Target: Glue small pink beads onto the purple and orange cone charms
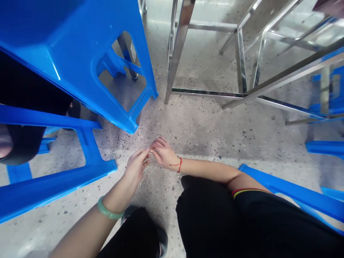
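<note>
Above the speckled floor (pixel 199 136), my two hands meet at the fingertips between my knees. My left hand (pixel 137 163), with a green bangle (pixel 107 211) on its forearm, is closed in a pinch. A red string bracelet (pixel 180 165) circles the wrist of my right hand (pixel 162 152), whose thumb and fingers are also drawn together. Something thin and small may be between the fingertips, but it is too small to name. The nearest furniture is the foot of a blue plastic stool (pixel 131 125), just beyond my hands and apart from them.
Another blue stool (pixel 94 168) lies at the left, near a person's dark-clothed leg (pixel 29 86). Shiny metal table frames (pixel 206 94) stand ahead and to the right. Blue stool parts (pixel 295 190) show beside my right thigh, and more blue plastic (pixel 325 147) at the right edge.
</note>
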The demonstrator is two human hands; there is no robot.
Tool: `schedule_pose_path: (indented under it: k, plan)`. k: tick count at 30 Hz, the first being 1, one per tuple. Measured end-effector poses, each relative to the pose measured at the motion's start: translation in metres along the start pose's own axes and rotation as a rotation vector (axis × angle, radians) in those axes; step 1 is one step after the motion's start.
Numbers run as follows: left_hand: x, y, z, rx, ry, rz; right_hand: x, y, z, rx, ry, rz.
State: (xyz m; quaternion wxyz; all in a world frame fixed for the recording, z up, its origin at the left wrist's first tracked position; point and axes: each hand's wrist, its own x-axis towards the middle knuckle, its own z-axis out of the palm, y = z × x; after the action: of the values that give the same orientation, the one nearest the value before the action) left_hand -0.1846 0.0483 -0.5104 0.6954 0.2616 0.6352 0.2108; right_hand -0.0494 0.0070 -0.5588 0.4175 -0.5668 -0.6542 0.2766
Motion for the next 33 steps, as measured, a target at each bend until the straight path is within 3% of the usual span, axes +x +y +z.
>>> schedule_pose_path:
  k: [8, 15, 19, 23, 28, 33]
  plan:
    - [-0.003, 0.007, 0.0, 0.242, 0.077, 0.211, 0.009, -0.003, -0.006, -0.078, 0.033, -0.059]
    - [-0.005, 0.019, 0.021, 0.371, 0.048, 0.345, 0.018, -0.004, -0.028, -0.091, 0.098, -0.06]
    - [-0.007, 0.026, 0.034, 0.376, -0.004, 0.331, 0.017, -0.002, -0.047, -0.015, 0.088, 0.002]
    - [-0.004, 0.028, 0.037, 0.296, -0.118, 0.19, 0.009, 0.009, -0.063, 0.123, 0.024, 0.133]
    - [0.003, 0.006, 0.03, 0.138, -0.215, 0.044, -0.006, 0.023, -0.064, 0.27, -0.104, 0.322]
    - [-0.007, -0.02, 0.03, 0.195, -0.158, 0.197, -0.02, 0.019, -0.046, 0.302, -0.176, 0.453]
